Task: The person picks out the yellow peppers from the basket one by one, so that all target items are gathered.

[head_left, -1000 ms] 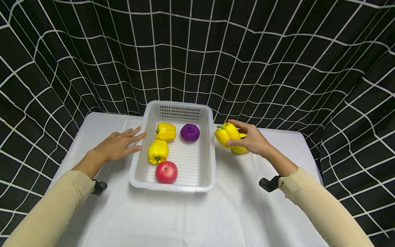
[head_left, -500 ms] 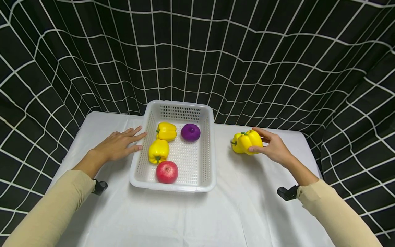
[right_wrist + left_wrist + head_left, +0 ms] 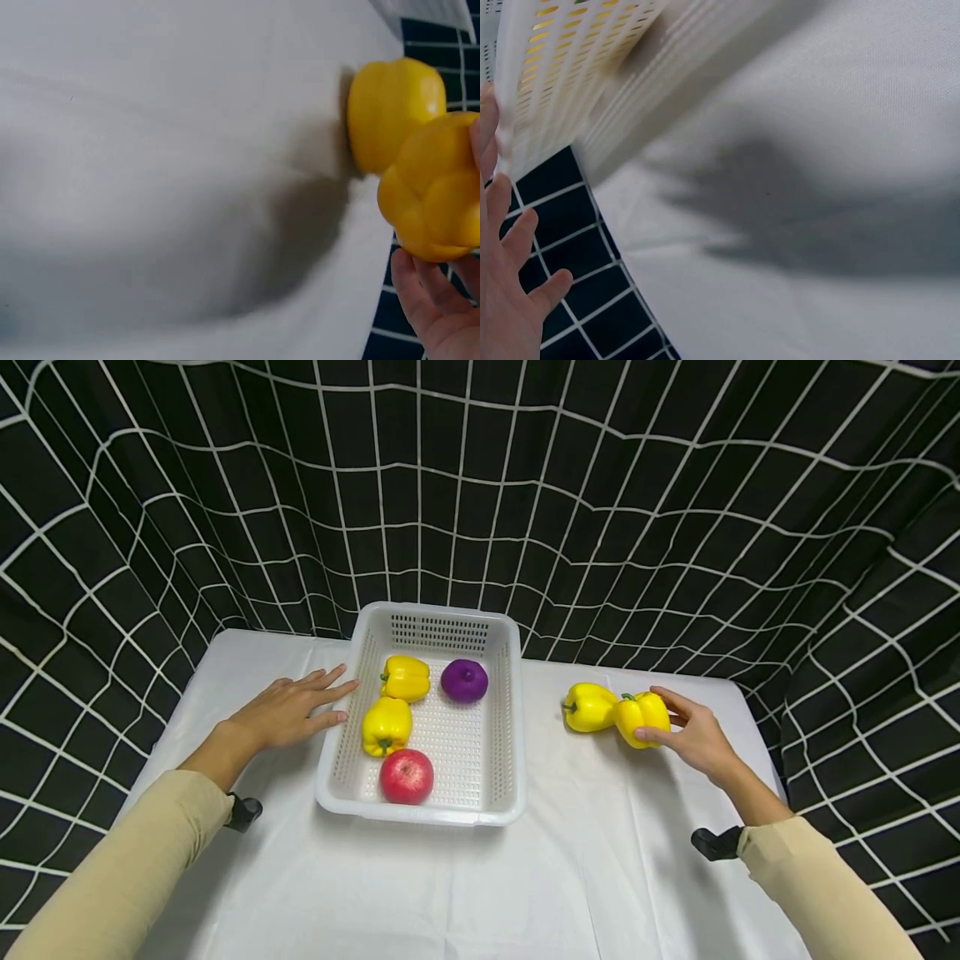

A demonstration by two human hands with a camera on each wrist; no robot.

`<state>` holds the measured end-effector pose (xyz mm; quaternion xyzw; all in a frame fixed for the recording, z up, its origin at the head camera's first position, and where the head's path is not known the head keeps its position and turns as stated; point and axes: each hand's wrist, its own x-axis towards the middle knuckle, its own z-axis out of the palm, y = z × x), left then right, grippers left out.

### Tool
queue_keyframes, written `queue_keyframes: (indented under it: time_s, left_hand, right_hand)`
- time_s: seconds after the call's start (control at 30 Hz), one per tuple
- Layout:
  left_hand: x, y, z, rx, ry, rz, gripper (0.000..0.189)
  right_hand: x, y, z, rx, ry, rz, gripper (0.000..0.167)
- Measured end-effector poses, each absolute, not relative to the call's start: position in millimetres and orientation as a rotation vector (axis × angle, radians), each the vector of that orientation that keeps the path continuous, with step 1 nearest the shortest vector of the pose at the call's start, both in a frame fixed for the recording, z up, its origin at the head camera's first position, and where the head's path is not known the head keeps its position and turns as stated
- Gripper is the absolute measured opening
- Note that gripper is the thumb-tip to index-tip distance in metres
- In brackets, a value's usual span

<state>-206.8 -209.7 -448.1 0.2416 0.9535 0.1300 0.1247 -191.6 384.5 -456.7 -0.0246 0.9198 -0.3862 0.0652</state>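
Note:
My right hand (image 3: 696, 735) grips a yellow bell pepper (image 3: 642, 718) between thumb and fingers, right of the basket. Another yellow bell pepper (image 3: 589, 707) lies on the table just left of the held one; in the right wrist view the held pepper (image 3: 435, 187) partly covers it. My left hand (image 3: 288, 710) has its fingers spread, with fingertips at the left rim of the white plastic basket (image 3: 517, 760). Inside the basket are a yellow bell pepper (image 3: 407, 678), a second yellow bell pepper (image 3: 387, 725), a red round fruit (image 3: 406, 777) and a purple round vegetable (image 3: 464, 681).
A white cloth covers the table (image 3: 480, 893). Behind it and at both sides hangs a black curtain (image 3: 480, 485) with a white grid. The basket has raised, slotted walls.
My right hand has carried its pepper to the right, away from the basket's right side and past the pepper lying on the table. The left hand stays at the rim.

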Motion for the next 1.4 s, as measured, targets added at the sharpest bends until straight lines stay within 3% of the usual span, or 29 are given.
queue_keyframes:
  time_s: [0.7,1.4]
  left_hand:
    - [-204.9,-208.0,-446.6,0.691,2.774,0.39,0.06]
    - [-205.9,-207.8,-445.9,0.682,2.776,0.379,0.061]
  right_hand:
    - [-194.3,401.9,-500.1,0.312,2.65,-1.143,0.098]
    - [-199.0,399.4,-492.1,0.303,2.602,-1.115,0.095]
